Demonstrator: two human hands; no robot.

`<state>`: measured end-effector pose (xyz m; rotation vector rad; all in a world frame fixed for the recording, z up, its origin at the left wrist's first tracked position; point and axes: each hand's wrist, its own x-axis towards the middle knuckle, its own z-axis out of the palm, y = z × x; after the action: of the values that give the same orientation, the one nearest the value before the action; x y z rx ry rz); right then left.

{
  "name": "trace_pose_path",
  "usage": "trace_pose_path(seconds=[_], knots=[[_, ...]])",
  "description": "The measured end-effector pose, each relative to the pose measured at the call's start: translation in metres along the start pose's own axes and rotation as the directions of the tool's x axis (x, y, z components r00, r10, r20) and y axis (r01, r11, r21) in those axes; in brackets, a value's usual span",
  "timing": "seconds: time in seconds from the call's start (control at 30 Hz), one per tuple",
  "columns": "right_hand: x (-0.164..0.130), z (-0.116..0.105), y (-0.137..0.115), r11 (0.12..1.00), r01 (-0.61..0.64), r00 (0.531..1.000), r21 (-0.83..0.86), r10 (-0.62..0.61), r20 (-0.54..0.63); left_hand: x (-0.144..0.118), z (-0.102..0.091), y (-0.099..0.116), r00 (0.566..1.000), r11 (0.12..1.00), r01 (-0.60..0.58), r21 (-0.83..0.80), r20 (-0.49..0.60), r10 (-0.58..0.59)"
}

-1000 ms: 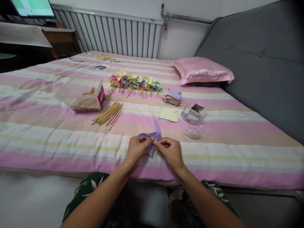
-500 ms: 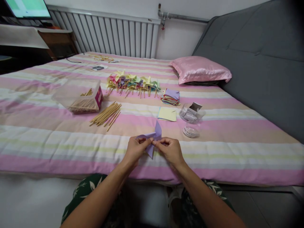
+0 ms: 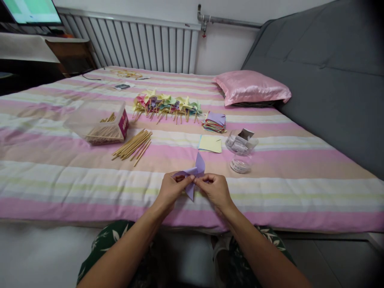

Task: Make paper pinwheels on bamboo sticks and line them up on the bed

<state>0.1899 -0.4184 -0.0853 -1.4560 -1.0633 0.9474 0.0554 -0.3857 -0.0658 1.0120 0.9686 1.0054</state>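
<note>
Purple paper pinwheel [image 3: 193, 173] pinched by fingers of left hand [image 3: 171, 189] and right hand [image 3: 215, 189], near bed edge [image 3: 90, 218]

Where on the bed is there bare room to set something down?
Bare: the near strip of the bed left of the left hand, in front of the loose sticks; also the stretch right of the jar, below the pillow. Crowded: the middle, from the stick box past the pinwheels to the paper stack.

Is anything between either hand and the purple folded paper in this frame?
Nothing visible. The left hand and the right hand both pinch the purple folded paper directly, above the striped bed cover. The wooden sticks lie well beyond.
</note>
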Motion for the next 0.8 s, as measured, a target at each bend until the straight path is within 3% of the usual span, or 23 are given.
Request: trace_pose_path(seconds=[0.13, 0.3, 0.47, 0.63, 0.7, 0.8], knots=[[0.0, 0.0, 0.0, 1.0, -0.005, 1.0, -0.023, 0.005, -0.008, 0.001, -0.001, -0.002, 1.0, 1.0, -0.005, 0.007, 0.014, 0.005], [-0.002, 0.0, -0.002, 0.996, 0.02, 1.0, -0.092, -0.019, 0.006, -0.001, 0.002, 0.002, 0.999, 1.0, 0.025, -0.002, -0.048, -0.025], [-0.003, -0.002, -0.01, 0.978, 0.171, 0.985, -0.12, -0.168, 0.035, 0.001, -0.002, 0.006, 0.995, 0.997, 0.063, -0.039, -0.08, -0.066], [0.0, -0.013, -0.018, 0.952, 0.296, 0.948, -0.07, -0.302, -0.099, 0.007, -0.013, 0.006, 0.985, 0.987, 0.161, -0.011, -0.057, -0.161], [0.002, -0.017, -0.021, 0.927, 0.369, 0.926, -0.067, -0.372, -0.061, 0.007, -0.015, 0.006, 0.985, 0.985, 0.171, 0.034, -0.012, -0.171], [0.002, -0.021, -0.024, 0.895, 0.435, 0.899, -0.101, -0.425, 0.109, 0.005, -0.016, 0.006, 0.985, 0.983, 0.162, 0.086, 0.053, -0.167]])
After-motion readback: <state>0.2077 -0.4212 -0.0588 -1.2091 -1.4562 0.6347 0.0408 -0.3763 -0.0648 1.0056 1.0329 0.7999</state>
